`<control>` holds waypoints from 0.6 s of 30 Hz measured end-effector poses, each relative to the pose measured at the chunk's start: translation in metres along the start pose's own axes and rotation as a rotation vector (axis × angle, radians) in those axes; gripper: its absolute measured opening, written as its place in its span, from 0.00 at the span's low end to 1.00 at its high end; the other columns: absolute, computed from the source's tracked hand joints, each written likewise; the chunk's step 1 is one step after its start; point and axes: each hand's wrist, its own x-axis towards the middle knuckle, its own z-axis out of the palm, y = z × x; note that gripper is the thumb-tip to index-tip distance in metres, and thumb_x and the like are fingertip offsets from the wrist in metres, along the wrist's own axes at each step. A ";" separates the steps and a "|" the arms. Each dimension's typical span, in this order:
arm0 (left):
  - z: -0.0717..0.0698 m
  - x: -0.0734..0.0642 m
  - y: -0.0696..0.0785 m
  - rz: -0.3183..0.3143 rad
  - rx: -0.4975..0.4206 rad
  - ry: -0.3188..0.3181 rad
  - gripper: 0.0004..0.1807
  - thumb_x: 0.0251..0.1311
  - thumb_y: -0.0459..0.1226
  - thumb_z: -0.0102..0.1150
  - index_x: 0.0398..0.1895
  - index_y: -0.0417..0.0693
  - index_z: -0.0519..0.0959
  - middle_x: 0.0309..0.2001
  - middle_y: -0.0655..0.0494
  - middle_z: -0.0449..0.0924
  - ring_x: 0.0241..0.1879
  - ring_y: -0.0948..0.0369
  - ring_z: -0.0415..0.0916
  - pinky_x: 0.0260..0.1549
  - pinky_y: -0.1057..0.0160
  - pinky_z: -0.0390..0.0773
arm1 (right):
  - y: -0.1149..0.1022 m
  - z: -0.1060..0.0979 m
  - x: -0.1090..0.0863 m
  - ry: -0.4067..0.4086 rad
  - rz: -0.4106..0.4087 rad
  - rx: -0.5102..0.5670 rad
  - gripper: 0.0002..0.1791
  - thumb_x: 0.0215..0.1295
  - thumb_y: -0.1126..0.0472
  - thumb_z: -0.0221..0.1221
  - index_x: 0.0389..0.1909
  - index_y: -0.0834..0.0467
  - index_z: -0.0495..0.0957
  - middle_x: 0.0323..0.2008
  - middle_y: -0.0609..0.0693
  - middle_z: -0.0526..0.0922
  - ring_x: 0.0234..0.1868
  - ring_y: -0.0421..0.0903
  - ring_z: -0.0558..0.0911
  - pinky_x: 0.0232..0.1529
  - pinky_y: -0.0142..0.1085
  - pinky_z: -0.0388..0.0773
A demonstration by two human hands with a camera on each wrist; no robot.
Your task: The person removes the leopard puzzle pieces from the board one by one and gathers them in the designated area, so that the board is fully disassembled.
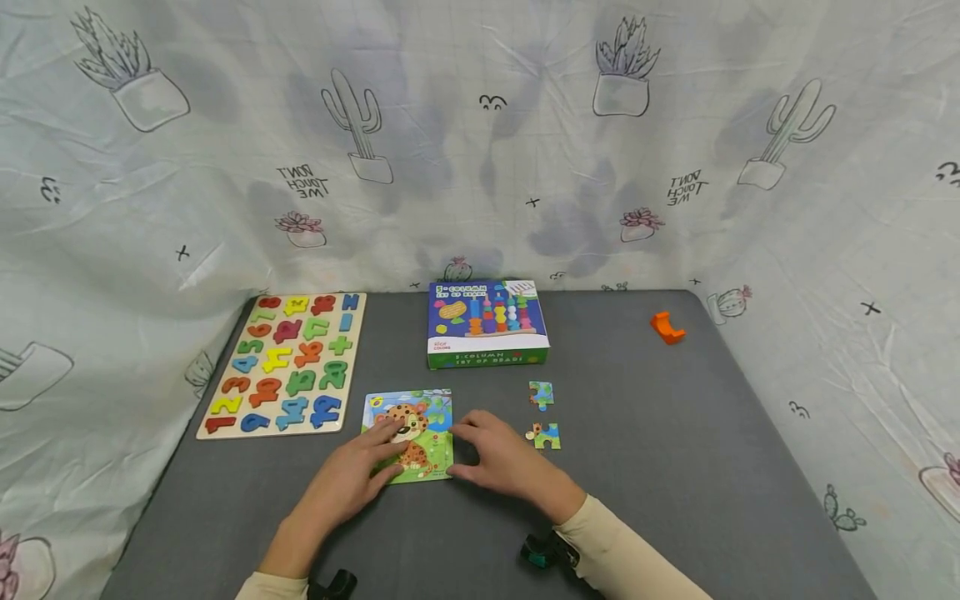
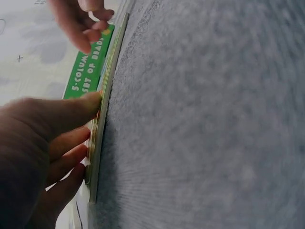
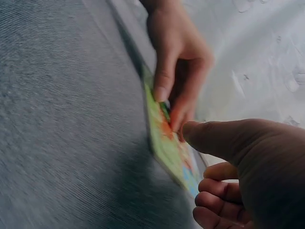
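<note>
A square leopard jigsaw puzzle (image 1: 441, 446) lies flat in front of me. My left hand (image 1: 352, 475) rests on its left half, fingers spread and fingertips touching the picture. My right hand (image 1: 506, 458) is at the puzzle's right edge, thumb and fingers apart and loosely bent, with nothing visible between them. In the left wrist view, the left thumb and fingertips touch the top of the thin puzzle board (image 2: 97, 167). Two loose jigsaw pieces, one with blue and green (image 1: 541, 395) and one with a spotted part (image 1: 547, 437), lie beyond my right hand.
A wooden number board (image 1: 352, 333) with colourful numerals is at the back left. The bead set box (image 1: 487, 346) stands behind the puzzle. Far right lies an orange curved block (image 1: 667, 327). A patterned cloth (image 1: 480, 150) hangs around the grey table (image 1: 637, 500).
</note>
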 end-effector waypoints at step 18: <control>0.000 0.000 -0.003 -0.006 -0.046 -0.014 0.29 0.63 0.49 0.80 0.65 0.48 0.87 0.77 0.48 0.73 0.78 0.45 0.66 0.68 0.39 0.75 | -0.006 0.019 0.013 -0.029 -0.002 -0.053 0.25 0.68 0.48 0.77 0.60 0.56 0.86 0.48 0.47 0.78 0.46 0.41 0.75 0.48 0.35 0.78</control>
